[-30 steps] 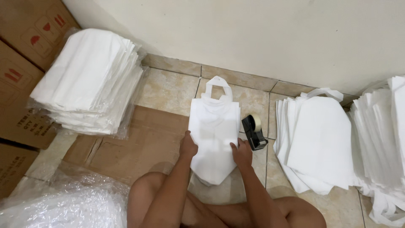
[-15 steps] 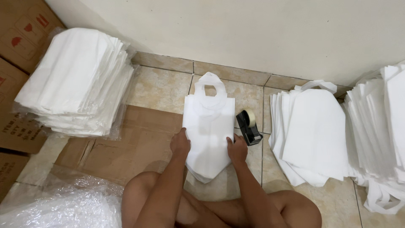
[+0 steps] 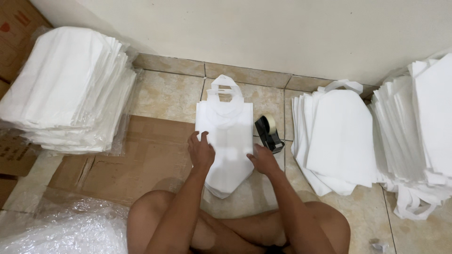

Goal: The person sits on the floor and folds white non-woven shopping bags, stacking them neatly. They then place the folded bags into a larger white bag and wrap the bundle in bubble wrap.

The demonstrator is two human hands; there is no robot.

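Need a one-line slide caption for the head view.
Both hands, left and right, press flat on a white tote bag beside a tape dispenser.

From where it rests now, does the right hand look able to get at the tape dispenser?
Probably yes. The right hand rests on the white bag, and the tape dispenser stands just beyond it on the tile with nothing between.

A big stack of white bags in clear plastic [image 3: 66,89] fills the upper left of the frame, beside brown cardboard boxes [image 3: 14,42] at the left edge. Flattened cardboard [image 3: 132,160] lies on the tiled floor [image 3: 165,94]. Bubble wrap [image 3: 56,230] sits at lower left. More white bag piles [image 3: 376,136] occupy the right side.
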